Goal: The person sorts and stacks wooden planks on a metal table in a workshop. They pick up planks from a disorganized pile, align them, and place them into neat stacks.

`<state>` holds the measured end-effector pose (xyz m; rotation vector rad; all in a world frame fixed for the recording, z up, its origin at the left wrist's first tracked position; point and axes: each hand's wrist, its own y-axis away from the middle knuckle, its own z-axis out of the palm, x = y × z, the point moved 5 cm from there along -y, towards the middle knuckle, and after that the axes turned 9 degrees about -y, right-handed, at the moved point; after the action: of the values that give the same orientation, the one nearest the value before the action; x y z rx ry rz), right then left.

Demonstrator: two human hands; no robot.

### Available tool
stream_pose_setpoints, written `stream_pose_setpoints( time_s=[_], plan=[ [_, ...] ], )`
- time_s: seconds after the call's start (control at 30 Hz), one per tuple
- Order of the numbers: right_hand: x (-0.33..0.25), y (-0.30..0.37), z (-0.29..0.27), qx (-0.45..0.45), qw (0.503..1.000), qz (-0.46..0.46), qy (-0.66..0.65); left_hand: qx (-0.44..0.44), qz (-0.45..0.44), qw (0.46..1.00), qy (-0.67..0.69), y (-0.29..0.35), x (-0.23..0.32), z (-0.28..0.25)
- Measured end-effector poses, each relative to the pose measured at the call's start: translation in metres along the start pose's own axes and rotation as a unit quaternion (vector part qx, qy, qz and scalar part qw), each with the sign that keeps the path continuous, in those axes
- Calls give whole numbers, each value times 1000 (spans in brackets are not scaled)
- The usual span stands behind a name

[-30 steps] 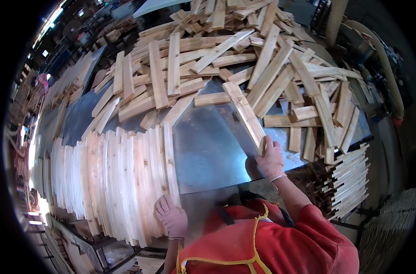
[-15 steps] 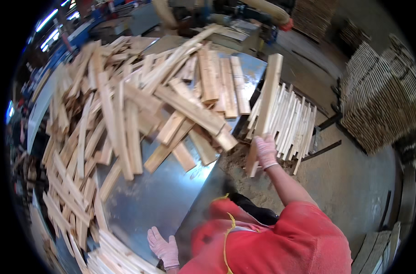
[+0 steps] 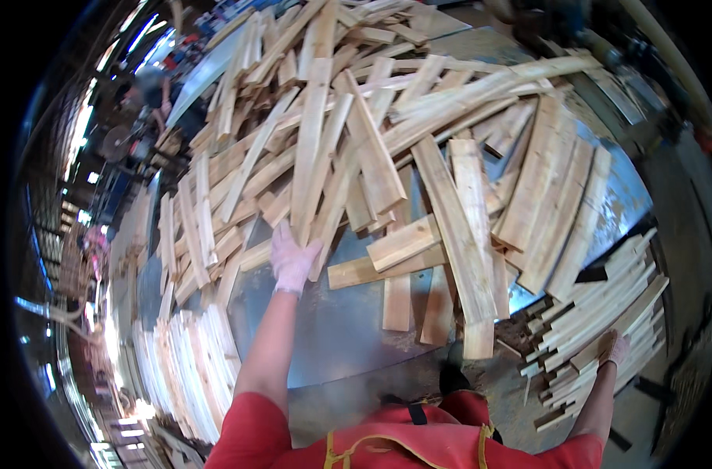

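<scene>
The left hand [image 3: 293,259], in a pale pink knitted glove, reaches over the metal tabletop [image 3: 332,328] to the near end of a long wooden board [image 3: 310,148] in the heap of planks [image 3: 367,141]. Its thumb stands wide of the fingers, and the fingertips meet the board's end; whether they grip it firmly I cannot tell. That board slopes away from the hand, lying on top of other planks. Off to the right and lower, well apart from the left hand, the right hand [image 3: 615,349], gloved alike, has its fingers bent over a darker board [image 3: 637,309] that lies along the stack of pale slats [image 3: 586,309] beside the table. The hand covers part of this board, so how tightly the fingers close on it cannot be made out. The heap spreads across the table at many angles, and one plank [image 3: 477,340] juts past the near edge. At the left, a row of light slats [image 3: 184,367] stands closely packed. The person wears a red apron [image 3: 395,449] with yellow edging over red sleeves [image 3: 258,430].
</scene>
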<state>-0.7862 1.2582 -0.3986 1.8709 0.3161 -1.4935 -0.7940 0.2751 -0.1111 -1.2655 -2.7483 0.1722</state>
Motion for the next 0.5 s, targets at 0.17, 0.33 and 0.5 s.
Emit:
stream_pose_setpoints(
  time_s=[0.17,0.33,0.5],
  plan=[
    [-23,65,162,-200,977,58,36,-160,-104,949,249,-39,-14,39],
    [-89,137,190,-112,992,-48,-14,-189,-33,966,171,35,8,45],
    [-178,313,251,-308,899,-302,74,-204,-84,950,220,115,2,46]
  ],
)
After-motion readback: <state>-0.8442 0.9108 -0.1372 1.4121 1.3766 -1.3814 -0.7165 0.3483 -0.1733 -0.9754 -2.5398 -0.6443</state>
